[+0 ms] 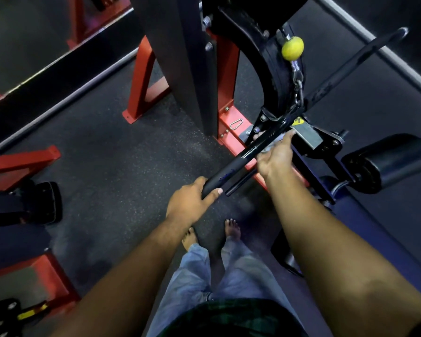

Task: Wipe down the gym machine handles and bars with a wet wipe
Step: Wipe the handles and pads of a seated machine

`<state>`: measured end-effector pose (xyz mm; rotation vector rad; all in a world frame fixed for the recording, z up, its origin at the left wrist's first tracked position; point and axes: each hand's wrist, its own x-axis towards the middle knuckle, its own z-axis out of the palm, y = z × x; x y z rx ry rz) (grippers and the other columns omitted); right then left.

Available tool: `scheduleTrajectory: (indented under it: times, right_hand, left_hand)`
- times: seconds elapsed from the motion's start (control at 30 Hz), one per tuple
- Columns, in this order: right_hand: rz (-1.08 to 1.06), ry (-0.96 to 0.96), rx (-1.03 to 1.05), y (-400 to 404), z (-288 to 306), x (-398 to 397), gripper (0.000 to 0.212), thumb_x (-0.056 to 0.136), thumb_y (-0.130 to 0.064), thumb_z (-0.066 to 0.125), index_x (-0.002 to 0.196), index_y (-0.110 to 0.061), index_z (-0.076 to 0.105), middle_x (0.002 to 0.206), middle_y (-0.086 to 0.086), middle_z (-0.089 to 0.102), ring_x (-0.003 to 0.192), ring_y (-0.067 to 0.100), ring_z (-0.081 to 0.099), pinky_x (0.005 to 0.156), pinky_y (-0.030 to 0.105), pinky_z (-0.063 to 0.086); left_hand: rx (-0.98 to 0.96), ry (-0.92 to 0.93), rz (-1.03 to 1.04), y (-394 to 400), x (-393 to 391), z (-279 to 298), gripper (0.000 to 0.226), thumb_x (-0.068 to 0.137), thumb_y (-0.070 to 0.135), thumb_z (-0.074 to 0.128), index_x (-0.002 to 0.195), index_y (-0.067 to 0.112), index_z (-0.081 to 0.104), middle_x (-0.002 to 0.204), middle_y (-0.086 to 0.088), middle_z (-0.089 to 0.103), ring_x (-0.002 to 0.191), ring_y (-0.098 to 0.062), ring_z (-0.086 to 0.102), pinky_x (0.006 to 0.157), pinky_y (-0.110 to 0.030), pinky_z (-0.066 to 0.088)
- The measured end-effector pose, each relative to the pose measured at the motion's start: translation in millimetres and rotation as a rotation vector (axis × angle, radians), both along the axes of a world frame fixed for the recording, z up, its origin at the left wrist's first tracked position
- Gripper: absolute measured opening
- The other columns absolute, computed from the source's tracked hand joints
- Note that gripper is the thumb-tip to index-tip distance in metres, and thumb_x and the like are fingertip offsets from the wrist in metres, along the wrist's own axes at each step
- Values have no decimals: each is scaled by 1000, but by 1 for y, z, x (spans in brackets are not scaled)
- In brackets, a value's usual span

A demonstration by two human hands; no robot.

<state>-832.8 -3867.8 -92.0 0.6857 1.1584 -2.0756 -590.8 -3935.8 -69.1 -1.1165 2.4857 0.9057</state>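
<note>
A long black pull-down bar point(250, 152) hangs from a cable clip and runs from lower left to upper right across the view. My left hand point(192, 198) grips the bar's rubber-covered near end. Near the middle of the bar, my right hand point(276, 156) holds a pale wet wipe point(267, 147) wrapped against the metal. Only small edges of the wipe show around my fingers.
A yellow ball stopper point(292, 48) sits on the cable above the clip. The machine's red frame point(229, 132) and dark upright stand behind the bar. A black roller pad point(389, 161) is at the right. Other red machine bases lie at the left on dark rubber floor.
</note>
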Motion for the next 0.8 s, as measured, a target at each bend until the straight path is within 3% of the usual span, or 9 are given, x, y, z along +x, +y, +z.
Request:
scheduleTrajectory:
  times: [0.17,0.3,0.4,0.57,0.67,0.73,0.8]
  right_hand:
    - [262,-56,25,9,-7,51,74,92,-79,20,95,-18,62,75,5,68,70,23,69,79,37,57]
    - [120,-19,48,2,-2,-2,92,84,-89,17,95,-11,63,83,13,67,85,31,66,91,45,56]
    - [81,-14,134,-1,-7,-29,93,85,-88,19,99,-6,63,87,16,70,91,33,68,104,48,51]
    - [360,-18,148,9,-2,42,68,96,-75,20,99,-22,62,81,4,71,82,23,71,87,38,53]
    - [434,-45,118,20,-1,75,67,97,-72,25,99,-18,66,87,5,73,95,28,72,95,42,53]
    - [335,-67,89,17,7,62,64,102,-63,28,78,-18,68,68,1,69,69,16,71,74,25,56]
    - [105,-96,81,12,13,38,48,109,-40,37,74,-19,62,52,-7,61,44,2,55,47,12,41]
  left_hand:
    - [7,31,4,4,2,-1,51,96,70,49,118,24,56,85,-2,68,81,-28,68,63,-38,50]
    - [-1,45,-7,5,3,0,50,96,68,50,119,24,56,90,-4,70,84,-29,68,62,-34,42]
    - [-10,48,4,7,5,1,50,96,68,51,120,24,56,93,-5,71,86,-30,69,63,-34,42]
    - [17,68,26,6,10,2,49,96,68,53,123,27,56,95,-3,73,87,-29,70,68,-37,53]
    - [92,54,58,5,23,3,50,94,69,54,126,32,57,85,5,69,82,-23,70,71,-38,56]
    - [131,20,84,5,37,0,51,91,73,54,122,32,57,78,7,66,75,-17,67,69,-37,56]
    - [157,10,129,4,54,-4,52,90,74,54,118,31,57,75,6,65,69,-11,63,67,-36,55]
